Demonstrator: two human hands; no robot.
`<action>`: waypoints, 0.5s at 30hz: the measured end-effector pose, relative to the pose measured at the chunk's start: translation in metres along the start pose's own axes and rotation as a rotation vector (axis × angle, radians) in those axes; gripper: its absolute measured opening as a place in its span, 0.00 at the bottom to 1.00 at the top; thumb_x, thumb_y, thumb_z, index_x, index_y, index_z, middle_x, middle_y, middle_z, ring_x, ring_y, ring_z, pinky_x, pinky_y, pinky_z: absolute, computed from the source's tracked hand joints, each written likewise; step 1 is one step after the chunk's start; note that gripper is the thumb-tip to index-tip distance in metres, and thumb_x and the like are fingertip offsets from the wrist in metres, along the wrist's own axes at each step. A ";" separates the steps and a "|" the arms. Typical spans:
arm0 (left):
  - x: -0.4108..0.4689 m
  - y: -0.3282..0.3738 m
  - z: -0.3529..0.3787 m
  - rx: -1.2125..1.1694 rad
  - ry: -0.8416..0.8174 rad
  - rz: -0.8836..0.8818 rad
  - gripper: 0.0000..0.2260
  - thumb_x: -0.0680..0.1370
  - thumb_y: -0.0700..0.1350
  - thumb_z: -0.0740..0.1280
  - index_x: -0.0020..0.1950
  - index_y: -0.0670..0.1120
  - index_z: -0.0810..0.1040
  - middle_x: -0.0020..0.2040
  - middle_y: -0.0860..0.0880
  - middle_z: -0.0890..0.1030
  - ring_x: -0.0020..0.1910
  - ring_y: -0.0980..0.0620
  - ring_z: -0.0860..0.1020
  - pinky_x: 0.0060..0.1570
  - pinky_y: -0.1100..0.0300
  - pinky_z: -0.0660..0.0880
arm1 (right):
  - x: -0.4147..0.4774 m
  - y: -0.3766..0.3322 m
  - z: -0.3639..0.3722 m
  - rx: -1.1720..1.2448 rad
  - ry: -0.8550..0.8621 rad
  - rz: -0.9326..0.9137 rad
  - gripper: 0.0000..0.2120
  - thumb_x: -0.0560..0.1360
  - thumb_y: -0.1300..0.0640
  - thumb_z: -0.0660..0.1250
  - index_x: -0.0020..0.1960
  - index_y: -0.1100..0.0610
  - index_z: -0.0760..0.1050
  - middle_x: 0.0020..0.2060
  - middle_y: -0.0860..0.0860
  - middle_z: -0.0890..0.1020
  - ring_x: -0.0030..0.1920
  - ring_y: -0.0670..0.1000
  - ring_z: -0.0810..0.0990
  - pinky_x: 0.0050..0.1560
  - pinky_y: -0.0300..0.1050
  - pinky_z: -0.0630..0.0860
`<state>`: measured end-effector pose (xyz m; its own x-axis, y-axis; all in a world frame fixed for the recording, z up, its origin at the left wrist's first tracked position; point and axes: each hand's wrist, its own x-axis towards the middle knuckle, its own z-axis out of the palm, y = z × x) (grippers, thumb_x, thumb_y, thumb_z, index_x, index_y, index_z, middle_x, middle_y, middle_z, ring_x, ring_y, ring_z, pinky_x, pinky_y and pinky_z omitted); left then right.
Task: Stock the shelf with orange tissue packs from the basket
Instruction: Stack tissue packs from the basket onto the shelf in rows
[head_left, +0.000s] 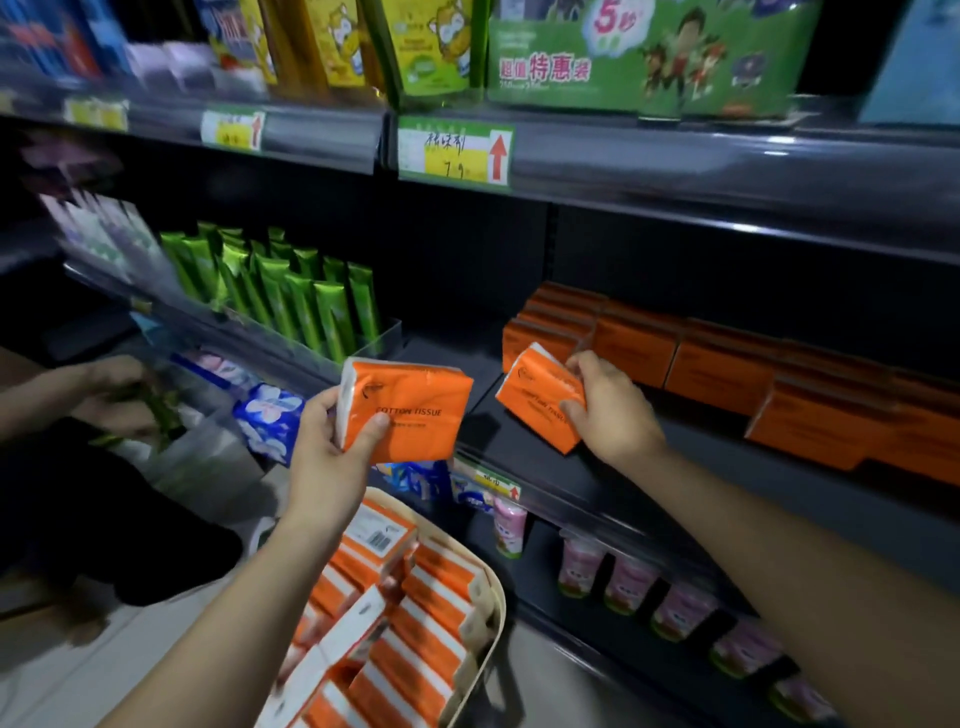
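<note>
Head view, nearest first: I see both bare forearms reaching up from the bottom edge. Beside the left forearm sits the cream-rimmed basket (497, 603), filled with orange-and-white tissue packs (421, 623) lying at jumbled angles. The left hand (332, 441) is raised above the basket, thumb pressed across the front of an orange pack marked COTTON TISSUE (415, 410), fingers curled behind its white end. It is a firm grip, with the pack in the air short of the shelf edge. The right hand (610, 410) reaches farther, out over the dark shelf board (675, 467), knuckles up, fingers and thumb curled round a second orange pack (540, 408). This one is tilted, lower corner down by the board; I cannot tell whether it touches. Just behind it stands the row of orange packs (722, 364) on the shelf, running off to the right. Left of them, green tubes (296, 296) stand upright in a clear tray. Farther left, another person's hands (119, 395) hold something green and blurred. Above hangs a green price tag (454, 153) with a red arrow.
</note>
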<state>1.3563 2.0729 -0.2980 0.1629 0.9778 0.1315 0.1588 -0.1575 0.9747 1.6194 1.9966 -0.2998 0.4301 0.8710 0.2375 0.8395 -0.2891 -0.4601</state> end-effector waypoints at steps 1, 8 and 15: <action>0.005 -0.002 0.002 -0.005 -0.005 -0.006 0.13 0.75 0.45 0.70 0.52 0.60 0.70 0.55 0.45 0.79 0.54 0.47 0.79 0.58 0.44 0.75 | 0.009 -0.002 0.002 -0.041 -0.005 -0.038 0.19 0.74 0.57 0.67 0.63 0.54 0.66 0.59 0.52 0.75 0.60 0.55 0.73 0.55 0.50 0.74; 0.041 -0.021 0.014 -0.027 -0.043 -0.051 0.13 0.74 0.48 0.70 0.52 0.61 0.70 0.55 0.45 0.80 0.54 0.47 0.79 0.56 0.45 0.76 | 0.064 -0.011 0.032 -0.227 0.009 -0.110 0.15 0.76 0.58 0.64 0.61 0.52 0.66 0.55 0.53 0.78 0.55 0.56 0.78 0.54 0.52 0.74; 0.054 -0.041 0.027 -0.079 -0.129 -0.099 0.16 0.71 0.53 0.70 0.57 0.58 0.71 0.58 0.46 0.79 0.56 0.47 0.79 0.55 0.46 0.77 | 0.084 0.007 0.059 -0.499 0.016 -0.049 0.19 0.76 0.57 0.62 0.65 0.49 0.67 0.62 0.52 0.70 0.65 0.56 0.65 0.63 0.52 0.63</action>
<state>1.3844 2.1285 -0.3362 0.2750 0.9613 0.0146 0.1037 -0.0448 0.9936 1.6420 2.0911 -0.3340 0.3876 0.8834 0.2634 0.9138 -0.4058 0.0163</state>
